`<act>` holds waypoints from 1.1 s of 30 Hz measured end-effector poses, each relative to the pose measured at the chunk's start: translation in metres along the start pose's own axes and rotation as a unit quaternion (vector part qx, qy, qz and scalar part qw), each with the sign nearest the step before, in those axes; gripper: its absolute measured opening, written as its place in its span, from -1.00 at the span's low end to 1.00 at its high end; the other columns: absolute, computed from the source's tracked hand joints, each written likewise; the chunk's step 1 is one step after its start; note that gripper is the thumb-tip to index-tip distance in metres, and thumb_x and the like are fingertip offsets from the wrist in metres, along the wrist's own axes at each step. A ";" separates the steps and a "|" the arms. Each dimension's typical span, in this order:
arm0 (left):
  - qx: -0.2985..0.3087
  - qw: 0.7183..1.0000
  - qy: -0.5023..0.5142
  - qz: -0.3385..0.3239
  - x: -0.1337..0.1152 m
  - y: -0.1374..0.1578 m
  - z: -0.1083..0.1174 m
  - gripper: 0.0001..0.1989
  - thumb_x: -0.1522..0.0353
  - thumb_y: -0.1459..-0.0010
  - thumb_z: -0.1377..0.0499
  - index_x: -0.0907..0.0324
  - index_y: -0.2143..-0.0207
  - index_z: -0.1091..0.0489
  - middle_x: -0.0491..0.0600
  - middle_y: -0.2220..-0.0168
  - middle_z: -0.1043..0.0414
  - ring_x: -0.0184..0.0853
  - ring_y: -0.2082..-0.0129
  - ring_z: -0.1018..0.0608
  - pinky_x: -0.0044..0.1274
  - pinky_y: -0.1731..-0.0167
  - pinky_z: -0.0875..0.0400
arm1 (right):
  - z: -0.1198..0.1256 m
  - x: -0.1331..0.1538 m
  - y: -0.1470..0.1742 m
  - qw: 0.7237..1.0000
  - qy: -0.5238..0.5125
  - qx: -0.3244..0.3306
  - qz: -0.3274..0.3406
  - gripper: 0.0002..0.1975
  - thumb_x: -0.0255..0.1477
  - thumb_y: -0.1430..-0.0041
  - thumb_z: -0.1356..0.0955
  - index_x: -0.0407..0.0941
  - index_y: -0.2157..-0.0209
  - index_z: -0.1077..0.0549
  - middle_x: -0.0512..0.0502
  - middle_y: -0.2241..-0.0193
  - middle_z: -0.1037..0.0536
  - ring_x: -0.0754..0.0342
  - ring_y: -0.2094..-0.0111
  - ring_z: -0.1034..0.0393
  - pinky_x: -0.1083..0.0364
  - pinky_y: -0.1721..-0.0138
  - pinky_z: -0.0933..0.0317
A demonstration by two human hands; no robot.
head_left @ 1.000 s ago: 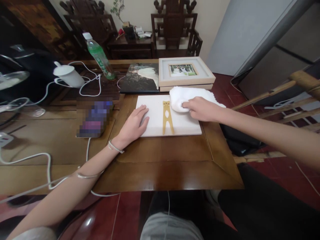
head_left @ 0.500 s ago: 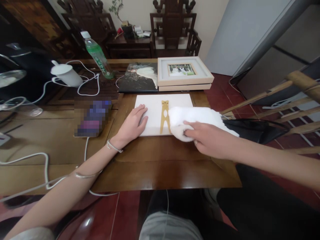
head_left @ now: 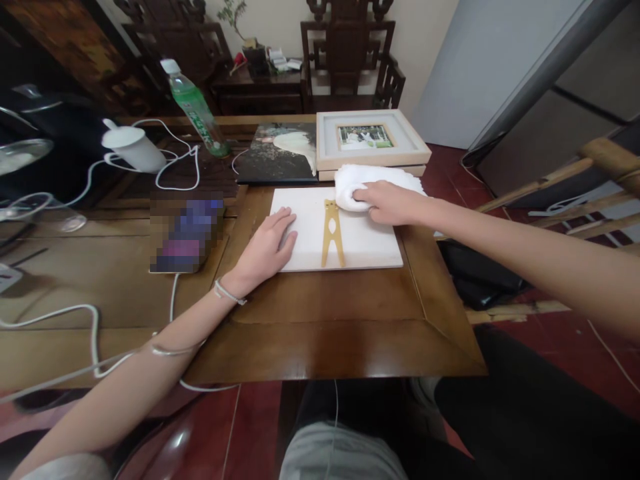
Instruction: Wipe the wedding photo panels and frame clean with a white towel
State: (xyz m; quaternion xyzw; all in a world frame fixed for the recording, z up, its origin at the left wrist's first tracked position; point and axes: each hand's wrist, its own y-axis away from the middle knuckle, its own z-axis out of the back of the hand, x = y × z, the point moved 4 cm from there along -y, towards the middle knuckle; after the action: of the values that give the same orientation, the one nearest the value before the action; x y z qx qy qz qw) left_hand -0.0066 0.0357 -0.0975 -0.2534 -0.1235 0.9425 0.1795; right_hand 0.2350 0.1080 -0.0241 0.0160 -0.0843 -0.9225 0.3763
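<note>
A flat white board (head_left: 370,247) lies on the wooden table, bearing a yellow, long-legged cat figure (head_left: 331,230) with an oval gap in its middle. My left hand (head_left: 273,241) rests on the board's left edge, its fingers stretched out and lying flat. In my right hand (head_left: 393,201) is a folded white cloth (head_left: 353,183), gripped at its near end. The cloth lies over the board's far right part, beside the cat's head. Part of the board's far right corner is hidden under cloth and hand.
Behind the board are a light wooden picture frame (head_left: 373,163) and a dark photo panel (head_left: 265,160). To the left are a blurred-out phone (head_left: 185,237), a green-labelled bottle (head_left: 195,110), a white lidded mug (head_left: 133,150) and white cables. A wooden chair (head_left: 560,177) stands at the right.
My right hand has moved the cloth away from me, from the board's near right part to its far right part, uncovering the cat's legs. My left hand has stayed in place.
</note>
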 end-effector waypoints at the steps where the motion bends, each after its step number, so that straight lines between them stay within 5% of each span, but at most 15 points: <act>1: 0.000 1.000 -0.001 -0.001 0.000 0.000 0.000 -0.54 0.26 -0.37 0.02 0.29 -0.19 -0.38 0.25 -0.32 -0.32 -0.03 -0.36 -0.33 -0.10 -0.37 -0.18 | 0.002 -0.003 -0.002 1.000 0.004 -0.003 0.002 -0.68 -0.70 -0.03 -0.23 -0.12 0.20 -0.39 -0.23 0.22 -0.47 -0.11 0.21 -0.35 0.01 0.23 -0.12; 10: -0.003 1.000 -0.008 -0.006 0.001 -0.001 -0.001 -0.53 0.25 -0.36 0.02 0.30 -0.17 -0.39 0.26 -0.31 -0.33 -0.03 -0.35 -0.35 -0.12 -0.37 -0.21 | -0.005 0.015 0.024 0.999 -0.029 -0.020 -0.006 -0.68 -0.72 0.01 -0.21 -0.12 0.25 -0.40 -0.25 0.23 -0.53 -0.11 0.24 -0.40 0.01 0.21 -0.17; 13: -0.003 1.000 -0.011 -0.010 0.002 -0.001 -0.001 -0.53 0.25 -0.37 0.03 0.33 -0.17 -0.39 0.27 -0.30 -0.33 -0.03 -0.35 -0.36 -0.13 -0.37 -0.20 | -0.017 0.034 0.054 0.999 -0.044 -0.031 0.007 -0.63 -0.76 0.03 -0.20 -0.14 0.24 -0.44 -0.39 0.03 -0.57 -0.20 0.00 -0.47 -0.13 -0.04 -0.25; 16: 0.001 1.000 -0.010 -0.008 0.002 -0.001 -0.002 -0.53 0.26 -0.36 0.02 0.31 -0.18 -0.38 0.25 -0.31 -0.33 -0.02 -0.35 -0.35 -0.11 -0.37 -0.20 | -0.029 0.055 0.086 0.995 -0.067 -0.060 0.037 -0.58 -0.78 0.04 -0.21 -0.17 0.21 -0.49 -0.49 -0.21 -0.44 -0.26 -0.31 -0.27 -0.33 -0.28 -0.11; 21: 0.002 1.000 -0.016 -0.002 0.002 -0.001 -0.002 -0.52 0.26 -0.37 0.03 0.35 -0.18 -0.38 0.27 -0.31 -0.32 -0.02 -0.36 -0.34 -0.13 -0.38 -0.19 | -0.035 0.076 0.116 0.991 -0.100 -0.064 0.067 -0.52 -0.80 0.06 -0.20 -0.15 0.19 -0.54 -0.38 -0.29 -0.39 -0.25 -0.37 -0.19 -0.40 -0.31 -0.10; 28: 0.009 1.000 -0.016 0.000 0.002 -0.001 -0.001 -0.52 0.26 -0.37 0.02 0.34 -0.20 -0.37 0.27 -0.33 -0.30 -0.02 -0.37 -0.32 -0.11 -0.38 -0.18 | -0.023 0.055 0.080 0.997 -0.041 -0.043 0.048 -0.57 -0.78 -0.02 -0.20 -0.15 0.18 -0.51 -0.39 -0.15 -0.50 -0.22 -0.33 -0.24 -0.27 -0.27 -0.17; 33: 0.014 1.000 -0.020 -0.004 0.002 -0.001 -0.001 -0.50 0.24 -0.37 0.03 0.38 -0.20 -0.37 0.30 -0.32 -0.30 -0.02 -0.37 -0.32 -0.12 -0.38 -0.18 | -0.013 0.032 0.031 1.000 -0.010 -0.024 0.000 -0.58 -0.74 -0.04 -0.20 -0.18 0.12 -0.47 -0.32 0.09 -0.54 -0.15 0.14 -0.47 -0.04 0.14 -0.25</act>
State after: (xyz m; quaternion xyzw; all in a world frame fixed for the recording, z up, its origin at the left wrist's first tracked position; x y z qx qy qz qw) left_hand -0.0073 0.0376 -0.0983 -0.2316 -0.1148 0.9482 0.1846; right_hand 0.2349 0.0622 -0.0307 -0.0022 -0.0654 -0.9243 0.3759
